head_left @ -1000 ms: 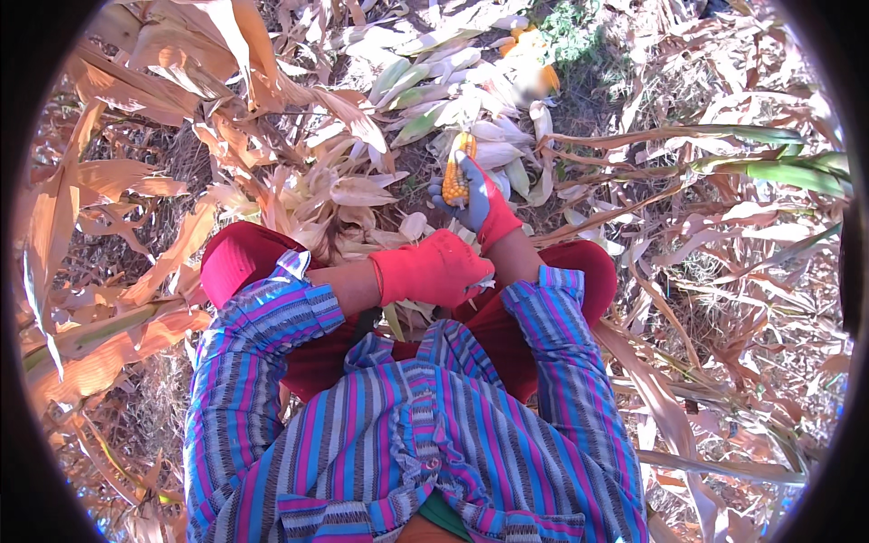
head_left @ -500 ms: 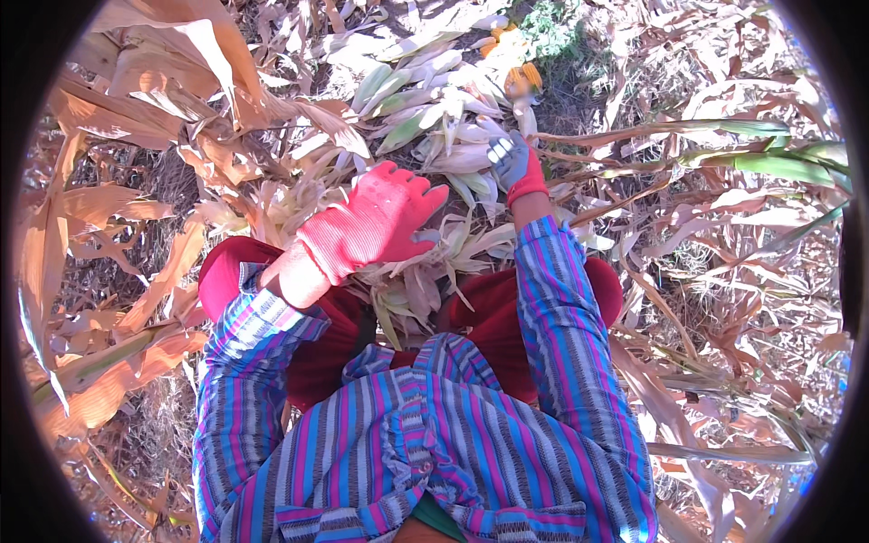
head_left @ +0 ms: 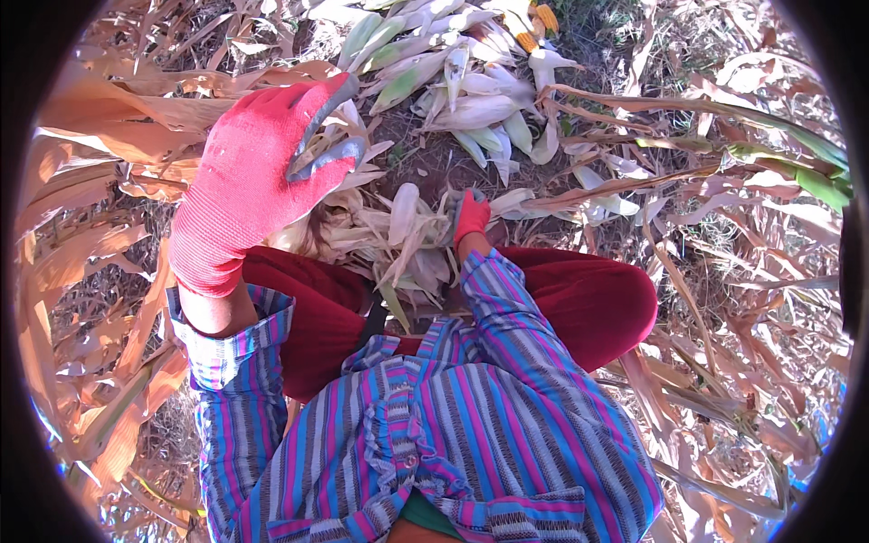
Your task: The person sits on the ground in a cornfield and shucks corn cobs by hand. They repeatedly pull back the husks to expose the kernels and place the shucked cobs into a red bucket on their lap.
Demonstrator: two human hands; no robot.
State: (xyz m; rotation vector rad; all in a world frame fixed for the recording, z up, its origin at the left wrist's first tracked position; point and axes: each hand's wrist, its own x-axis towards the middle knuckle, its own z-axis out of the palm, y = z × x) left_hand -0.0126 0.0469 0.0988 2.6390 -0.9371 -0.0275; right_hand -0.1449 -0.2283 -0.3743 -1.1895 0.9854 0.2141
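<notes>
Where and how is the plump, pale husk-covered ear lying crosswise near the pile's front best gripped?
Likely around the middle of the husk-covered ear, from above on the near side: it lies crosswise on the pile, its rounded top exposed, while the pile crowds its far side.

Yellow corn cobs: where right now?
In the head view, the yellow corn cobs are near the top edge, right of centre, at the upper right of the pile of pale husks, farther out than the right hand.
</notes>
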